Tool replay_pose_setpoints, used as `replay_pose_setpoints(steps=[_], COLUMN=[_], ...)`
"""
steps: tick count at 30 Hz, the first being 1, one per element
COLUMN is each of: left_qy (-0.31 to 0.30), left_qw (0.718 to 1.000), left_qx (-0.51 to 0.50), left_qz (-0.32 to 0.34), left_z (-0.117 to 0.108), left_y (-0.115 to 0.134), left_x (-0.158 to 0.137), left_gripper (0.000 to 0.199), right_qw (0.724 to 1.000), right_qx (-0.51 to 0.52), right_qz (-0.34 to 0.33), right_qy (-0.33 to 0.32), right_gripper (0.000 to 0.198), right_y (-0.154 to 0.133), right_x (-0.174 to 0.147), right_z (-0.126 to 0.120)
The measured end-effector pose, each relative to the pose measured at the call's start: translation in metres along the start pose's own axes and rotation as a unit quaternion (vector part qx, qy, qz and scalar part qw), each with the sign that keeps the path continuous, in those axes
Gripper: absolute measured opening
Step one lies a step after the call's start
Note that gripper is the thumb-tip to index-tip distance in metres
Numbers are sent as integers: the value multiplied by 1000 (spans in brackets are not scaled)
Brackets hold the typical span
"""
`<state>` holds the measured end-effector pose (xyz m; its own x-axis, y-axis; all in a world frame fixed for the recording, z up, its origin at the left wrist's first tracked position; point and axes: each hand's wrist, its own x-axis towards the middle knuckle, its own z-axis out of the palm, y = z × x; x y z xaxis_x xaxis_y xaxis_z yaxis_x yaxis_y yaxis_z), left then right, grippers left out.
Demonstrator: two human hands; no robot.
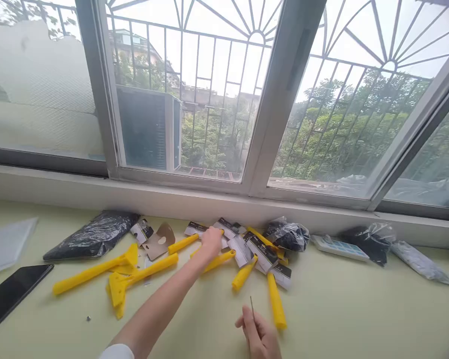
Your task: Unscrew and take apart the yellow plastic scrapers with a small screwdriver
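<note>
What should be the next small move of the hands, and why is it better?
Probably the left hand should draw one yellow handle out of the pile, toward the right hand. The left hand is at the pile, where handles and printed cards lie crowded, while the right hand holds a thin rod apart from it.

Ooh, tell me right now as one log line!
left hand: at yellow-handled tools | right hand: holding thin rod | farther left: two T-shaped yellow tools
</note>
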<state>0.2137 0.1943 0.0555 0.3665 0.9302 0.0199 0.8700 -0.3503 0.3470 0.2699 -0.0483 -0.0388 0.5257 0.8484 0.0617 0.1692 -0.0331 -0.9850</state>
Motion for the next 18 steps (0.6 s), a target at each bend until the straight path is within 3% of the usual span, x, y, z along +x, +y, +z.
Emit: replay_pose_setpoints(steps=[4, 7, 9, 13, 18], left_qy=[43, 43, 30, 37, 35], left_qw=[996, 984, 961, 937, 942], left_qx=[-32, -54, -102, -198, -207], left_qz=[69, 163, 257, 285, 262], left_z=[-17, -20, -13, 11, 19], left_y=[-23, -51, -65, -73, -80], left_x=[-45, -115, -161, -214, -230], left_gripper=[22, 16, 14, 17, 24], right_qw=[998, 989, 981, 986, 978], right_qx=[51, 130, 176, 148, 80], right_qz=[-18, 6, 23, 50, 55], right_qy=[25, 69, 76, -59, -183], right_gripper=[58, 52, 55, 53, 47], right_y=[-15, -37, -49, -63, -83], right_x=[-1, 5, 9, 2, -18], right_z=[-10, -35, -52, -54, -13])
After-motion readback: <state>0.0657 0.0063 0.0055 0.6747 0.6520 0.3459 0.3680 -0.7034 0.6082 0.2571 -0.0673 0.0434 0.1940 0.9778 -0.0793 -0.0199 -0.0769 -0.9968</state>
